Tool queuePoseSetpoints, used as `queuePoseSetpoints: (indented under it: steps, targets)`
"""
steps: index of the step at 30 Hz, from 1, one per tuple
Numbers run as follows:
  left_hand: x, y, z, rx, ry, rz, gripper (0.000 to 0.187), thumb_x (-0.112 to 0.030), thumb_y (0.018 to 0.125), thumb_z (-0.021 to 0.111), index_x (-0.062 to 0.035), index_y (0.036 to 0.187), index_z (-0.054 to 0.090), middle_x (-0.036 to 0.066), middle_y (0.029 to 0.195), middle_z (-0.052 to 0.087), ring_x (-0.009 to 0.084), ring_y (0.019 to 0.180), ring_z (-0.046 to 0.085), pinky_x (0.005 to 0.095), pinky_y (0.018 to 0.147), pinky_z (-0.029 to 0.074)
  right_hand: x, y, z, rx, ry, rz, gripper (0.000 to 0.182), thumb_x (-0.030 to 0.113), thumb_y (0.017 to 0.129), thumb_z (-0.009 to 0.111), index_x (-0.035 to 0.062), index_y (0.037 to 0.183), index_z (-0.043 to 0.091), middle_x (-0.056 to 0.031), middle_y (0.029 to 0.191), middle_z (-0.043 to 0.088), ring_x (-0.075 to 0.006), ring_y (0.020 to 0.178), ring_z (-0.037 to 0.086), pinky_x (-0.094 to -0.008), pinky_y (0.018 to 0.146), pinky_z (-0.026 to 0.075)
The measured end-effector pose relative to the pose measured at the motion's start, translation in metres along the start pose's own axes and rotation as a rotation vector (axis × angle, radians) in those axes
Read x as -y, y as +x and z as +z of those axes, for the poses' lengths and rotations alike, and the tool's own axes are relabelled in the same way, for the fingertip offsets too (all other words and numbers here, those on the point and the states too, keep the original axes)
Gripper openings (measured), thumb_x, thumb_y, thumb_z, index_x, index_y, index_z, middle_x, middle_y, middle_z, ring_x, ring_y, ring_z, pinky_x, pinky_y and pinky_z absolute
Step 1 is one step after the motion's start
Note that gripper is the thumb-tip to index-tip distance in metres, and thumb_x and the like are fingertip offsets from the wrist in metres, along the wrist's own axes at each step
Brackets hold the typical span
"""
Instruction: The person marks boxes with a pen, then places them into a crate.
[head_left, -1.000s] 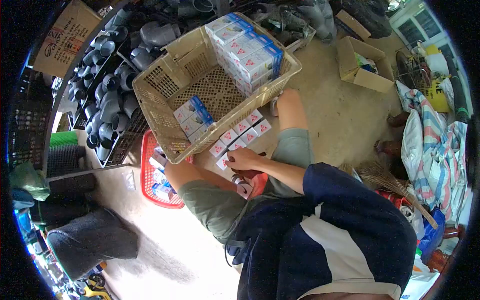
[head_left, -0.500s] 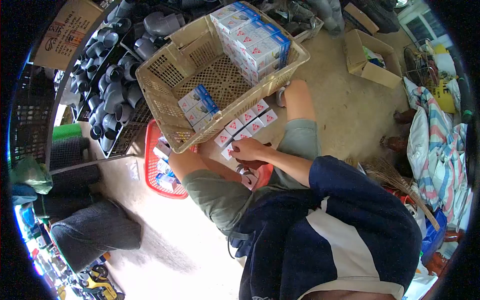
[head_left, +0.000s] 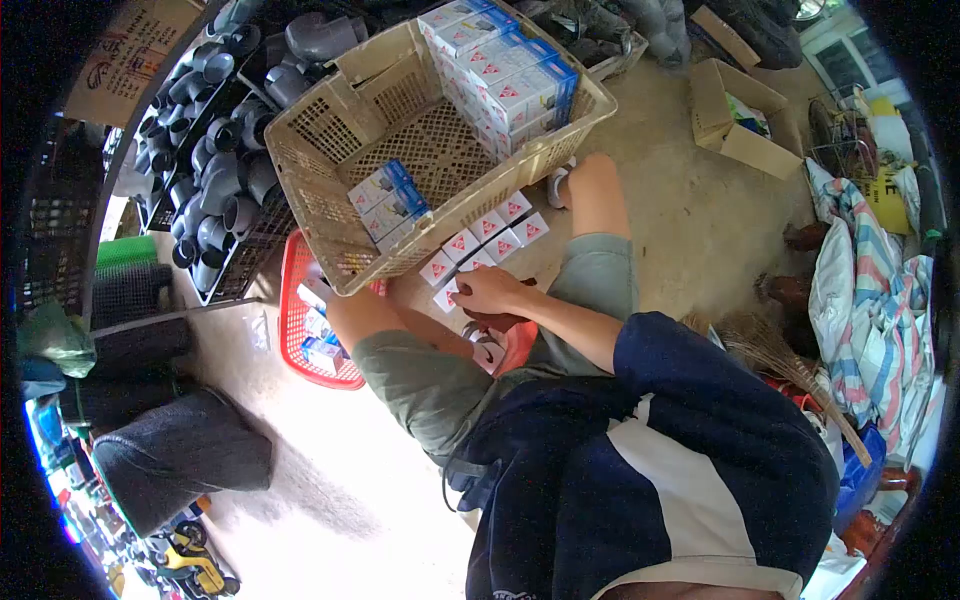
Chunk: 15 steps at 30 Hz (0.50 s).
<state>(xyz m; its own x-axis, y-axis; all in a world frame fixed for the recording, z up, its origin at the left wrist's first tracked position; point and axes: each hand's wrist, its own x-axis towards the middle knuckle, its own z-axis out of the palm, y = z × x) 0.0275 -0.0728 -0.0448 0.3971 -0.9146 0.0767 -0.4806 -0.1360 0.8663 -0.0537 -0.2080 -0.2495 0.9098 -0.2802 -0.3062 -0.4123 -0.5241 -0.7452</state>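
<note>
Two baskets frame my view from the head camera: a red basket point(head_left: 305, 330) on the floor at the left with a few blue-and-white boxes in it, and a big tan basket point(head_left: 330, 150) tilted above my knees. Dark pipe elbows point(head_left: 215, 190) fill the rack at the tan basket's left edge. Inside it, three boxes sit near the front-left corner and a taller stack point(head_left: 505, 80) fills the back-right corner.

Below its front edge, small white boxes point(head_left: 480, 240) with red triangles lie in two neat rows on the floor between my legs. My right hand point(head_left: 495, 293) rests on the near end of those rows, fingers curled down onto a box; I cannot tell whether they are clamped on it or only pressing. My left hand point(head_left: 480, 335) is mostly hidden under the right forearm, so its grip is unclear too.

To place a box well, I judge it should slide flush against its neighbour, triangle up, without nudging the row.

Farther right, a cardboard box point(head_left: 745, 115) stands open on the concrete, well apart.
</note>
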Motion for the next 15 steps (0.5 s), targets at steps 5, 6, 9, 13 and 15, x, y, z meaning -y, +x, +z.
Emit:
queuePoseSetpoints:
  steps: [5, 6, 9, 13, 15]
  targets:
    - [-0.0001, 0.0004, 0.0031, 0.0, 0.004, -0.003, 0.049, -0.02, 0.097, 0.057, -0.0043, 0.142, 0.046, 0.017, 0.134, 0.056, 0.0253, 0.117, 0.057, 0.0323, 0.095, 0.047, 0.0019, -0.0008, -0.0035, -0.011, -0.034, 0.014, 0.038, 0.043, 0.09, 0.06, 0.0056, 0.091, 0.066, -0.0186, 0.083, 0.069, -0.0382, 0.082, 0.067, -0.0486, 0.074, 0.051]
    - [0.0003, 0.0004, 0.0031, 0.0, 0.0, -0.001, 0.049, -0.02, 0.096, 0.057, -0.0043, 0.141, 0.046, 0.017, 0.134, 0.056, 0.0254, 0.117, 0.057, 0.0324, 0.095, 0.047, 0.0013, -0.0001, -0.0058, 0.008, -0.027, 0.023, 0.038, 0.043, 0.091, 0.06, 0.0057, 0.091, 0.066, -0.0187, 0.083, 0.069, -0.0383, 0.082, 0.067, -0.0485, 0.074, 0.051]
    - [0.0008, 0.0014, 0.0031, -0.006, 0.007, -0.006, 0.049, -0.02, 0.096, 0.058, -0.0043, 0.141, 0.047, 0.018, 0.134, 0.056, 0.0258, 0.117, 0.057, 0.0326, 0.095, 0.047, 0.0049, 0.002, -0.0028, 0.004, 0.016, -0.01, 0.037, 0.042, 0.09, 0.06, 0.0053, 0.09, 0.065, -0.0189, 0.082, 0.068, -0.0387, 0.081, 0.067, -0.0485, 0.073, 0.05]
    - [-0.0003, 0.0033, 0.004, 0.001, 0.01, -0.005, 0.049, -0.019, 0.095, 0.06, -0.0044, 0.14, 0.048, 0.018, 0.133, 0.056, 0.0262, 0.117, 0.058, 0.033, 0.096, 0.048, 0.0053, 0.0012, -0.0049, 0.042, -0.013, 0.007, 0.035, 0.039, 0.09, 0.06, 0.0049, 0.087, 0.063, -0.0184, 0.08, 0.068, -0.0387, 0.081, 0.067, -0.0485, 0.073, 0.05]
    - [-0.0014, 0.0036, 0.0047, 0.007, 0.013, -0.008, 0.049, -0.019, 0.095, 0.06, -0.0044, 0.14, 0.049, 0.018, 0.133, 0.056, 0.0265, 0.116, 0.058, 0.0332, 0.096, 0.048, 0.0064, -0.0004, -0.0033, 0.031, 0.005, 0.018, 0.034, 0.039, 0.089, 0.06, 0.0048, 0.087, 0.063, -0.018, 0.08, 0.068, -0.0385, 0.08, 0.067, -0.0485, 0.073, 0.05]
